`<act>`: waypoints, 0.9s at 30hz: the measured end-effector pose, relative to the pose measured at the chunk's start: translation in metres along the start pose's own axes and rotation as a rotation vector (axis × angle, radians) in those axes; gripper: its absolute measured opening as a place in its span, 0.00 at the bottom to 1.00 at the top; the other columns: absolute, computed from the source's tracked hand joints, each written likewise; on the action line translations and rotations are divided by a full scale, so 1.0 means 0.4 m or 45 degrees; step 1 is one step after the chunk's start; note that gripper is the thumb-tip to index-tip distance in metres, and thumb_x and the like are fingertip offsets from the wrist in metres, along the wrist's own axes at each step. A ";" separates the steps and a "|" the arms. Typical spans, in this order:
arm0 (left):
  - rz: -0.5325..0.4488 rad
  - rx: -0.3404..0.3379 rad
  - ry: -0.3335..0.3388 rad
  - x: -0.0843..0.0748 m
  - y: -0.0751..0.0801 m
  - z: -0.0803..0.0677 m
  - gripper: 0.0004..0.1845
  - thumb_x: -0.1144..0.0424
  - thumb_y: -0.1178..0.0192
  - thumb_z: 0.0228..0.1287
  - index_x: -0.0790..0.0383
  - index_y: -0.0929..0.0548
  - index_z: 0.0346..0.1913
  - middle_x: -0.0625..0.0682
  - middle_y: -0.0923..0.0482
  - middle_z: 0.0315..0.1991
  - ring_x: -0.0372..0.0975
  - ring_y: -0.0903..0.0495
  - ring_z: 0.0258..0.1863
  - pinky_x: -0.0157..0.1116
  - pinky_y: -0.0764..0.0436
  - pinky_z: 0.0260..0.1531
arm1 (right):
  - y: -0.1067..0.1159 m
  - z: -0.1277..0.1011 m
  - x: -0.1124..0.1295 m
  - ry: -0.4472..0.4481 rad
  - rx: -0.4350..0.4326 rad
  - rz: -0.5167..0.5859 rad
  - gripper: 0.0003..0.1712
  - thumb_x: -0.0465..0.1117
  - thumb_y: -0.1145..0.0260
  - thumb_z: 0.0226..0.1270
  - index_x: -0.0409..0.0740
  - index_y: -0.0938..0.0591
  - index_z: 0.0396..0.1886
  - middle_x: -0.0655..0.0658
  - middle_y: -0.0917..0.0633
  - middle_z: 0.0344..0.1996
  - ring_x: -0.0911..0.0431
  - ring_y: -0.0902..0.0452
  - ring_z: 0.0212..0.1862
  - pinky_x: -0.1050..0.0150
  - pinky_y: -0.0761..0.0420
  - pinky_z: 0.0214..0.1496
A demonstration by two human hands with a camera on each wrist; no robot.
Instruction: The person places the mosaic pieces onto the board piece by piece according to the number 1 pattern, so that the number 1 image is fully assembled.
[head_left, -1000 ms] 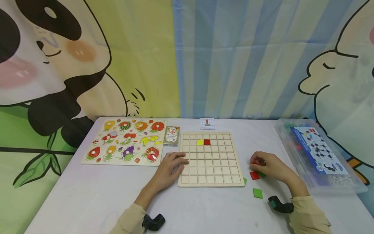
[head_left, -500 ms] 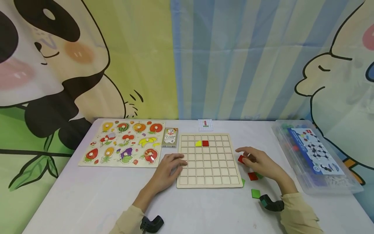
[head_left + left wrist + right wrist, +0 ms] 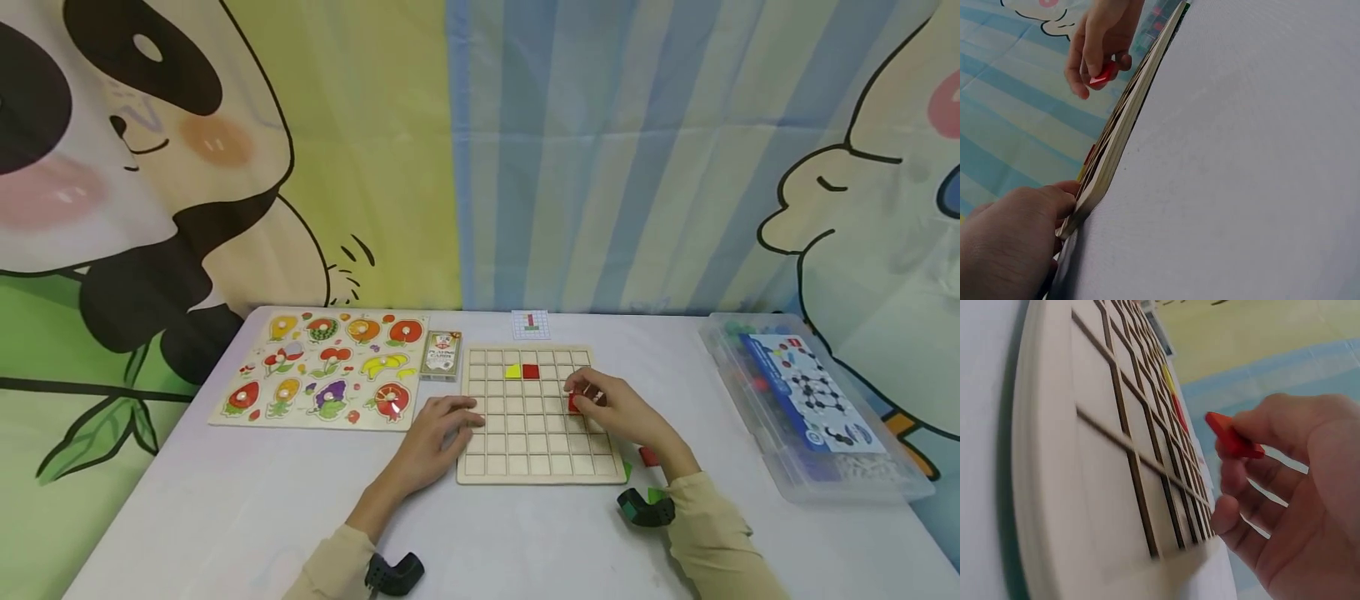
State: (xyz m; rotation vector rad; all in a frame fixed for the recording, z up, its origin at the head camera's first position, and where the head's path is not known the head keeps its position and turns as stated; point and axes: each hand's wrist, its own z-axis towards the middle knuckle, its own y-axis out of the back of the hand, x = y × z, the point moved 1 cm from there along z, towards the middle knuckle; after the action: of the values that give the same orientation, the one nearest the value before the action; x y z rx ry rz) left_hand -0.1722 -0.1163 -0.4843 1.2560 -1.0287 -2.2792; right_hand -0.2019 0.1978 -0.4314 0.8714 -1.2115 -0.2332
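A red square tile (image 3: 573, 404) is pinched between the thumb and fingers of my right hand (image 3: 618, 408), held above the right part of the wooden grid board (image 3: 517, 442). In the right wrist view the tile (image 3: 1232, 436) is tilted and clear of the board. My left hand (image 3: 435, 437) rests at the board's left edge, fingertips touching it; the left wrist view shows its fingers (image 3: 1063, 194) at the board's corner. Set in the grid's upper rows are a yellow piece (image 3: 513, 372) and, beside it, a red tile (image 3: 531, 372).
Behind the board lies a small pattern card (image 3: 531, 325). A playing-card box (image 3: 441, 357) and a fruit puzzle board (image 3: 315, 417) are to the left. Green tiles (image 3: 656, 495) and a red tile (image 3: 648, 456) lie right of the board. A clear plastic case (image 3: 817, 408) stands farther right.
My right hand has picked up a red tile from the right of the board and carried it left over the grid. The left hand has stayed at the board's edge.
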 end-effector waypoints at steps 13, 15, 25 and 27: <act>0.029 -0.003 -0.013 0.002 -0.004 -0.004 0.11 0.62 0.42 0.65 0.43 0.17 0.47 0.44 0.27 0.60 0.39 0.33 0.59 0.45 0.30 0.57 | -0.058 0.103 0.037 -0.074 -0.096 0.070 0.06 0.40 0.39 0.67 0.47 0.20 0.42 0.47 0.16 0.39 0.56 0.22 0.39 0.62 0.22 0.42; 0.025 0.000 -0.005 0.003 -0.004 -0.002 0.12 0.62 0.42 0.65 0.43 0.17 0.47 0.43 0.27 0.60 0.38 0.33 0.59 0.45 0.30 0.57 | -0.064 0.114 0.036 -0.081 -0.101 0.068 0.06 0.40 0.39 0.67 0.46 0.20 0.42 0.46 0.16 0.41 0.54 0.21 0.40 0.61 0.22 0.43; 0.033 -0.012 -0.011 0.000 -0.004 -0.002 0.11 0.62 0.42 0.64 0.43 0.17 0.46 0.43 0.27 0.60 0.39 0.33 0.58 0.44 0.30 0.56 | -0.081 0.134 0.030 -0.030 -0.096 -0.109 0.06 0.37 0.38 0.65 0.45 0.20 0.41 0.46 0.18 0.40 0.56 0.22 0.38 0.61 0.23 0.42; 0.033 -0.016 -0.012 0.000 -0.003 -0.001 0.11 0.62 0.42 0.64 0.43 0.17 0.46 0.44 0.27 0.60 0.39 0.32 0.58 0.45 0.30 0.56 | -0.081 0.136 0.030 -0.031 -0.090 -0.144 0.06 0.38 0.37 0.65 0.45 0.19 0.40 0.47 0.19 0.39 0.57 0.24 0.37 0.62 0.24 0.40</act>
State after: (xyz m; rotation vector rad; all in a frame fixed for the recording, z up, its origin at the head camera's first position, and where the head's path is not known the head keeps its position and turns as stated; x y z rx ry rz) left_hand -0.1718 -0.1156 -0.4851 1.2208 -1.0263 -2.2712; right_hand -0.2365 0.1439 -0.4408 0.8787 -1.1710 -0.3768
